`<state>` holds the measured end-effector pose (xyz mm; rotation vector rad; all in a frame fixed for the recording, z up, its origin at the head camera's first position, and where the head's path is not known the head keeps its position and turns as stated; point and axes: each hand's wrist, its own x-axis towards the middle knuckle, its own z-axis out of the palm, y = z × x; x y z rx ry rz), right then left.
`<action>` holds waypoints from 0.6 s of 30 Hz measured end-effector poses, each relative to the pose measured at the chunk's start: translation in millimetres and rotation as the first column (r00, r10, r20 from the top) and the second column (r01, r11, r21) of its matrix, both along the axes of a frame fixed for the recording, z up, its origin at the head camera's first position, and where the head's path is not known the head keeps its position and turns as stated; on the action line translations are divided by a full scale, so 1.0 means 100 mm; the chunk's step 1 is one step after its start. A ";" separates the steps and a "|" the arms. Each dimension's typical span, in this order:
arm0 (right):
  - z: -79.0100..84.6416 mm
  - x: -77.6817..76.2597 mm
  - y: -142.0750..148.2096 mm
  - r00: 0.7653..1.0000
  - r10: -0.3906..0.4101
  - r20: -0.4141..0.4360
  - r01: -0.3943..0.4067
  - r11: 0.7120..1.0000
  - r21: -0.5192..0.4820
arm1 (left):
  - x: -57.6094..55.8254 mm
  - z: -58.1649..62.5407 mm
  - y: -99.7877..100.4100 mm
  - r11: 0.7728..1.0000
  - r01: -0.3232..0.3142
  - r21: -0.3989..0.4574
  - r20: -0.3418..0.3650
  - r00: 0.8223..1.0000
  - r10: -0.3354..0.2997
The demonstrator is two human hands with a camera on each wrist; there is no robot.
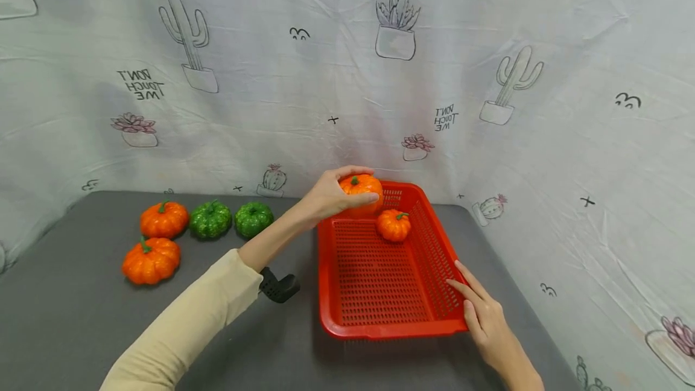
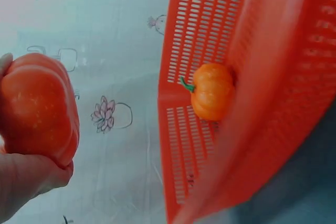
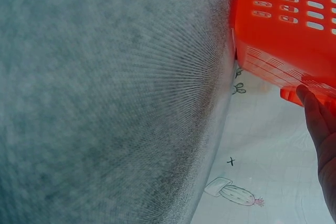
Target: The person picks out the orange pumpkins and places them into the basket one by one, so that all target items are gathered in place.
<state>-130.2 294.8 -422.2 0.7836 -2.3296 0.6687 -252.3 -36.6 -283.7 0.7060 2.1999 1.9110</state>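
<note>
My left hand [image 1: 338, 193] holds an orange toy pumpkin [image 1: 362, 187] with a green stem, thumb on one side and fingers on the other. This pumpkin [image 2: 39, 108] is above the far left part of a red plastic basket [image 1: 374, 330]; the left wrist view shows it apart from the basket wall. A smaller orange pumpkin [image 1: 393, 225] lies inside, towards the far end. At the basket's near right corner, my right hand [image 1: 485, 318] rests on the rim with its fingers extended. Fingers [image 3: 315, 116] touch the basket's side in the right wrist view.
Two orange pumpkins [image 1: 165, 219] [image 1: 151, 261] and two speckled green ones [image 1: 210, 219] [image 1: 253, 219] stand on the grey table [image 1: 260, 343] left of the basket. A patterned white curtain [image 1: 304, 89] hangs behind and along the right side.
</note>
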 end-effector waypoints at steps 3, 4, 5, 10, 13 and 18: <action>0.01 -0.01 0.03 0.999 -0.009 0.032 0.009 1.000 0.003 | -0.11 0.07 0.17 1.000 -0.003 -0.012 -0.013 1.000 0.003; 0.01 -0.01 0.04 0.999 -0.012 0.036 0.012 1.000 0.006 | -0.15 0.10 0.23 1.000 0.001 -0.018 -0.021 1.000 -0.002; 0.01 -0.01 0.05 0.999 -0.015 0.040 0.015 1.000 0.008 | -0.19 0.11 0.29 1.000 0.014 -0.015 -0.027 1.000 -0.014; 0.03 -0.02 0.08 0.999 -0.017 0.045 0.016 1.000 0.004 | -0.40 0.13 0.55 0.992 0.117 -0.051 -0.081 0.989 -0.121; 0.03 -0.03 0.07 0.999 -0.011 0.051 0.011 1.000 0.000 | -0.51 0.07 0.67 0.964 0.251 -0.091 -0.119 0.958 -0.261; 0.04 -0.04 0.06 0.999 0.005 0.039 -0.005 1.000 -0.013 | -0.62 -0.10 0.90 0.906 0.410 -0.108 -0.136 0.896 -0.422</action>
